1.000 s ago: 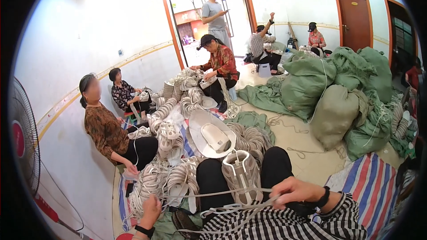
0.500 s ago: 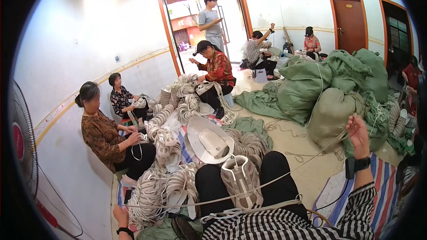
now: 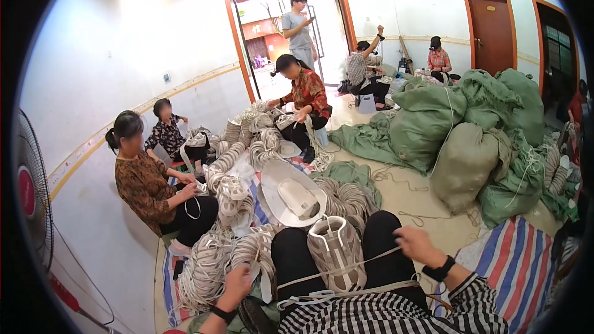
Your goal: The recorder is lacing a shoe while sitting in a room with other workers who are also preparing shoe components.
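Observation:
Between my knees stands a beige and grey shoe upper (image 3: 336, 253), its open collar toward the far side. A flat pale shoelace (image 3: 356, 267) stretches across its near part and over both thighs. My right hand (image 3: 417, 244), above my right knee, is closed on one end of this lace. Beside my left thigh, my left hand (image 3: 237, 281) has its fingers curled together, with the lace running toward it; the stretch next to the fingers is hard to make out. More pale lace (image 3: 309, 299) lies looped across my lap.
Stacked shoe uppers (image 3: 207, 272) lie on my left, more (image 3: 346, 201) beyond my knees near a large pale tray-like piece (image 3: 278, 176). Full green sacks (image 3: 427, 124) stand at right. Striped sheeting (image 3: 513, 260) covers floor. Several people work nearby; a fan (image 3: 31, 192) stands left.
My right hand has come down and inward from the right to above my knee. My left hand has moved rightward, toward my thigh. The lace now spans a shorter distance.

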The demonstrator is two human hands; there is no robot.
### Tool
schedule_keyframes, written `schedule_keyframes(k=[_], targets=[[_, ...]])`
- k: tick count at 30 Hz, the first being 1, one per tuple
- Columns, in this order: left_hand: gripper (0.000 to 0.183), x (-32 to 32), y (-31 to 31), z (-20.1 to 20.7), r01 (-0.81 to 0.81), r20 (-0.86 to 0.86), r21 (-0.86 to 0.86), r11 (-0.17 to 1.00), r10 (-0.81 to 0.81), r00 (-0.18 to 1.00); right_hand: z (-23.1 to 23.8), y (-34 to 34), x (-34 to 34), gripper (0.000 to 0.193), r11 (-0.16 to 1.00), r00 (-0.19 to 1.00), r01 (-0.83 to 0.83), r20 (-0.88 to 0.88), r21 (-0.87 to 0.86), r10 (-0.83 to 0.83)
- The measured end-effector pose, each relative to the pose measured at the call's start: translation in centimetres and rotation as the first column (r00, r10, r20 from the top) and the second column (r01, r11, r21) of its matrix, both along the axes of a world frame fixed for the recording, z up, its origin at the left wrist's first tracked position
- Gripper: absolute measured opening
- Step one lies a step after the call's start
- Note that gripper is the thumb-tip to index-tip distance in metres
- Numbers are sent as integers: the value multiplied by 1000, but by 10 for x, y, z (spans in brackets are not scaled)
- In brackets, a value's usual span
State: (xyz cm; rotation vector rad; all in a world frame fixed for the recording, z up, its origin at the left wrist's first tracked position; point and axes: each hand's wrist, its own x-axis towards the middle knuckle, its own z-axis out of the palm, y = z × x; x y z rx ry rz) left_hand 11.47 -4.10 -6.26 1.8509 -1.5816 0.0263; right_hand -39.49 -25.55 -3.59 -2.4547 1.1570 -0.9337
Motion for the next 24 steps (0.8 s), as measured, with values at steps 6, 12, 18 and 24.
schedule_keyframes(k=[6, 12, 18, 24], targets=[[30, -145, -42, 44, 485, -11, 145, 863, -488, 873, 28, 45, 72, 25, 939, 820, -273, -461, 209, 341], [26, -156, -58, 33, 467, 132, 297, 833, -520, 844, 19, 44, 60, 17, 949, 883, -302, -348, 92, 314], [19, -146, -55, 28, 478, 270, 311, 822, -558, 784, 15, 44, 49, 16, 971, 906, -227, -382, -71, 183], [11, -130, -44, 31, 494, -48, 186, 849, -494, 868, 23, 37, 30, 15, 984, 932, -165, -339, -72, 131]])
